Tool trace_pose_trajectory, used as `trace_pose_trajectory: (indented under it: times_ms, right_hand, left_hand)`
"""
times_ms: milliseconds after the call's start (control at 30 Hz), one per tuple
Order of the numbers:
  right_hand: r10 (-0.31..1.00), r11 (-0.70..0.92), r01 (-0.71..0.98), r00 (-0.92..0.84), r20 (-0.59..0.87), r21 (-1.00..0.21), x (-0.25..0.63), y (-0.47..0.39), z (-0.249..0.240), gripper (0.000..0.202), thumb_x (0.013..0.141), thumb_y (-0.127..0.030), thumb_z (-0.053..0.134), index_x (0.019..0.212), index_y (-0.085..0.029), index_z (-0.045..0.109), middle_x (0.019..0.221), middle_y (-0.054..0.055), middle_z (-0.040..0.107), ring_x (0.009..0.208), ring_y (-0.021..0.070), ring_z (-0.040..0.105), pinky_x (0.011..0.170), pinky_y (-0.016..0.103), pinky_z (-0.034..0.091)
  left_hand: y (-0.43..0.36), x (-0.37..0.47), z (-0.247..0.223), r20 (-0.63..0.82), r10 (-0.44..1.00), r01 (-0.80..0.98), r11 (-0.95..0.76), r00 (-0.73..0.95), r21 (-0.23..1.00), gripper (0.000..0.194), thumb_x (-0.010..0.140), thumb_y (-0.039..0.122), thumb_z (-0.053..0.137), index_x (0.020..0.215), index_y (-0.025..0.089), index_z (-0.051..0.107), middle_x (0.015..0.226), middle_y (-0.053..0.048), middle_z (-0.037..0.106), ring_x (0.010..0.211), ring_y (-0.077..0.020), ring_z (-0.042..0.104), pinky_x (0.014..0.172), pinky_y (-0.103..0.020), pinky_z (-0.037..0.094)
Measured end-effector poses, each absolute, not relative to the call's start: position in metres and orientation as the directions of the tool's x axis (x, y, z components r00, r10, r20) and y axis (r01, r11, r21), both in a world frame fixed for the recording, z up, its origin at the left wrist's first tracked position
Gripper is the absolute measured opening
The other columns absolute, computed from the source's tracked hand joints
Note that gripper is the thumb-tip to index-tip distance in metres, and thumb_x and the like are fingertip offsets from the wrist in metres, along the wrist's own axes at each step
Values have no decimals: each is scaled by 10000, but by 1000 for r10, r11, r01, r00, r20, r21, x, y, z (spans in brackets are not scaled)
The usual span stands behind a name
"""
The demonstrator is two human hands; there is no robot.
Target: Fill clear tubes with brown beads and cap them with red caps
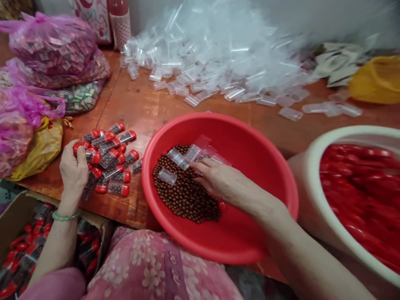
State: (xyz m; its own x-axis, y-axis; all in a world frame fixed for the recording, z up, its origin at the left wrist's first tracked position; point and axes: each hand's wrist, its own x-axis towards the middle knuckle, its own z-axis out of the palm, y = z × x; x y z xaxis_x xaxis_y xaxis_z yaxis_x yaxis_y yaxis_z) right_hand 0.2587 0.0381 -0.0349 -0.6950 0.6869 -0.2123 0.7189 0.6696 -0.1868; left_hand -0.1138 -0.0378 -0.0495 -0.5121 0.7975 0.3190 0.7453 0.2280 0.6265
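Note:
My left hand (74,168) is closed around a small clear tube (93,156) that has a red cap and dark balls inside. It is at the left edge of a loose pile of similar capped tubes (114,168) on the table. Inside the red basin (275,166), my right hand (215,177) reaches over a heap of shiny brown balls (187,204). Its fingertips are closed at the end of an empty clear tube (178,159); the fingers partly hide the grip. Other empty tubes lie beside it, one (167,176) resting on the balls.
Empty clear tubes (218,62) are heaped along the back of the table. A white tub (312,166) of red caps stands right. Pink plastic bags (53,46) of small pieces sit left, and a carton (18,204) of capped tubes is below. A yellow bowl (375,81) is far right.

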Motion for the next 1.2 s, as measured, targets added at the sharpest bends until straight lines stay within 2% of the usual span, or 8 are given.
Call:
trace_pose_trajectory:
  times_ms: [100, 233, 400, 567, 733, 900, 1033, 1200]
  right_hand:
    - [640, 671, 704, -709, -297, -234, 244, 42, -31, 289, 909, -258, 532, 1157, -131, 606, 1093, 140, 639, 916, 245, 658, 772, 356, 518]
    - [592, 700, 673, -734, -332, -240, 212, 40, -27, 324, 899, -381, 569, 1085, -121, 622, 1081, 145, 644, 979, 258, 654, 784, 336, 515]
    - [558, 739, 647, -744, -368, -186, 191, 39, -33, 208, 897, -267, 537, 989, -100, 621, 990, 138, 668, 892, 232, 674, 690, 293, 495]
    - [528, 773, 615, -761, -377, -160, 208, 36, -35, 187, 864, -166, 476, 972, -78, 601, 926, 150, 673, 772, 230, 679, 591, 303, 453]
    - [564, 782, 623, -693, -449, 20, 242, 29, -33, 195, 770, -56, 476, 906, -72, 614, 790, 134, 668, 640, 229, 671, 481, 292, 387]
    - [597, 771, 622, -636, -489, 133, 254, 29, -43, 233, 770, 20, 446, 875, -41, 645, 765, 181, 673, 649, 240, 671, 470, 276, 381]
    - [529, 813, 579, -689, -496, 63, 238, 28, -53, 271, 787, 49, 413, 840, -49, 661, 776, 181, 675, 671, 238, 670, 494, 276, 398]
    - [317, 899, 416, -835, -450, -138, 215, 21, -52, 285, 821, 34, 395, 844, -72, 658, 788, 151, 673, 726, 228, 655, 586, 303, 450]
  left_hand:
    - [-31, -129, -64, 378, 808, 862, 285, -451, 419, 433, 919, 418, 439, 1190, 104, 566, 1164, -167, 622, 1177, -326, 542, 997, -509, 371]
    - [-26, -115, -61, 456, 813, 914, 214, -363, 345, 417, 914, 385, 480, 1208, 98, 553, 1226, -187, 590, 1213, -330, 503, 1032, -511, 375]
    - [-25, -72, -39, 533, 797, 885, 4, -283, 466, 334, 909, 340, 527, 1209, 196, 566, 1253, -86, 591, 1247, -285, 494, 1088, -488, 363]
    - [-33, -12, -20, 496, 858, 746, -241, -135, 621, 245, 902, 222, 522, 1132, 193, 601, 1193, -90, 633, 1179, -233, 567, 1055, -449, 430]
    - [-33, 33, -21, 473, 844, 604, -520, 252, 605, 183, 873, 120, 530, 1032, 133, 621, 1042, -114, 698, 1057, -205, 638, 935, -361, 529]
    - [-25, 41, -28, 428, 819, 643, -568, 382, 513, 123, 869, 146, 549, 950, 124, 639, 959, -100, 728, 938, -217, 669, 842, -354, 534]
    - [-24, 39, -30, 420, 824, 647, -562, 381, 516, 127, 877, 155, 534, 940, 144, 644, 955, -85, 734, 903, -199, 667, 817, -335, 519]
    - [-25, 41, -27, 408, 833, 660, -547, 373, 514, 149, 883, 156, 511, 939, 152, 649, 964, -84, 738, 904, -198, 667, 821, -339, 516]
